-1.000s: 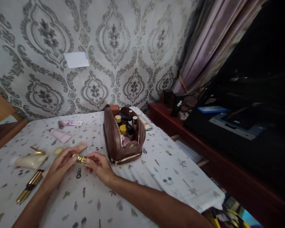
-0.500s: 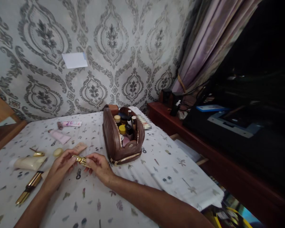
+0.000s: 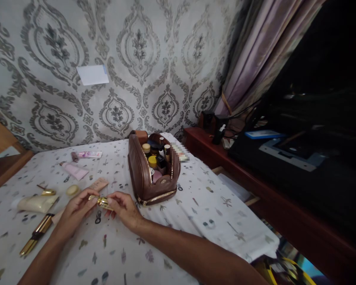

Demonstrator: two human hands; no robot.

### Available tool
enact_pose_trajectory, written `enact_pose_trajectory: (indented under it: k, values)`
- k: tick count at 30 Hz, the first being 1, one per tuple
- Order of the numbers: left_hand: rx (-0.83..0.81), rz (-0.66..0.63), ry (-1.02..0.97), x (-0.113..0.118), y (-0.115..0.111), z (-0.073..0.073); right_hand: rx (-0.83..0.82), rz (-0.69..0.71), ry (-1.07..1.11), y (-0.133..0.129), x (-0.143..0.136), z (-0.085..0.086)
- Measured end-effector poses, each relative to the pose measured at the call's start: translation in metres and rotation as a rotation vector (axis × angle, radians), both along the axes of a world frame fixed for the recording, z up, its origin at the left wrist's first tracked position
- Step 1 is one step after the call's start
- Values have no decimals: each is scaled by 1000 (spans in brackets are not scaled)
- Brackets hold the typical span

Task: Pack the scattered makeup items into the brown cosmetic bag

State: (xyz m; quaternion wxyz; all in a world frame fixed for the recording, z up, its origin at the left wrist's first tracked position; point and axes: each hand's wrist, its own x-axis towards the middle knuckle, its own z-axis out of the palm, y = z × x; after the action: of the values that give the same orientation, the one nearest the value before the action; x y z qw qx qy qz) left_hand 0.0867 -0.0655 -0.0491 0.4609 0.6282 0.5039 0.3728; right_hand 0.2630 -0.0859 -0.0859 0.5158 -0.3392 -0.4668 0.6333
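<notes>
Above the patterned cloth, both my hands hold a small shiny gold lipstick-like tube [image 3: 102, 202]. My left hand [image 3: 78, 206] pinches its left end between thumb and fingers. The other end is in the closed fingers of my right hand [image 3: 125, 208], which partly hide it. Beneath and behind my left hand lies a peach squeeze tube [image 3: 99, 184], partly covered. A round cream-coloured jar [image 3: 72, 190] sits just beyond that hand. Past my right hand stands a brown cosmetic bag [image 3: 136, 170], unzipped, with several jars and bottles inside.
To the left lie a beige squeeze tube [image 3: 37, 203], a gold-and-black cosmetic case [image 3: 37, 233] and a small gold piece [image 3: 49, 192]. Farther back are a pink tube [image 3: 74, 171] and a floral tube [image 3: 90, 154]. A dark red desk [image 3: 207, 150] borders the right side.
My left fingers have shifted slightly along the gold tube, and more of its narrow middle shows between my hands. Everything on the cloth stays in place.
</notes>
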Motion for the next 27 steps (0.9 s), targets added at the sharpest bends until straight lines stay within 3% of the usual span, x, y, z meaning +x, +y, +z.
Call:
enact_pose_trajectory:
  k: [8,17,27]
  values:
    - [90,-20,38,0,0,4,4,30,-8,1,0,-2]
    - [39,22,-8,3,-2,5,9,33,0,0,1,0]
    - [116,64,21,6,-3,12,-5,44,-8,-4,1,6]
